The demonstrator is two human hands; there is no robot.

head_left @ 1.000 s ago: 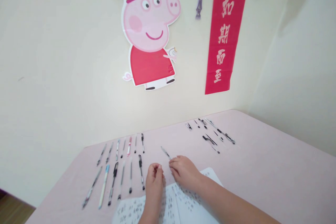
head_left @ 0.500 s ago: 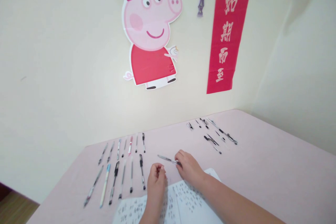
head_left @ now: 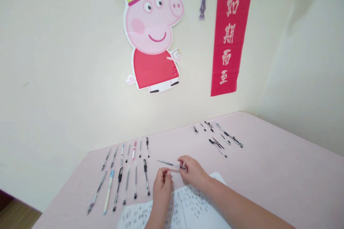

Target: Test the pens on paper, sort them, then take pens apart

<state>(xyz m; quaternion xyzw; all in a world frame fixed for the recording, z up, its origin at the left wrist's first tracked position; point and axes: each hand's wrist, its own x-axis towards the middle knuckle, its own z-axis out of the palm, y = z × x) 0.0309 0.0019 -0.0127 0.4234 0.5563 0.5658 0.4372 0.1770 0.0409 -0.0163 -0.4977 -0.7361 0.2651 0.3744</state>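
My right hand [head_left: 194,173] pinches a thin pen [head_left: 169,164] by its right end, the pen lying nearly level and pointing left above the pink table [head_left: 268,171]. My left hand [head_left: 162,183] is closed just below the pen, fingertips pinched on a small clear piece that I cannot name. Both hands hover over an open notebook [head_left: 188,209] covered in handwriting.
Two rows of pens [head_left: 126,171] lie side by side on the table to the left of my hands. Several loose pen parts [head_left: 217,136] are scattered at the back right. A cartoon pig cutout [head_left: 153,35] and a red banner [head_left: 229,32] hang on the wall.
My right hand has tipped the pen from slanting up to nearly level and moved it left. My left hand has risen to meet it. The camera has shifted slightly.
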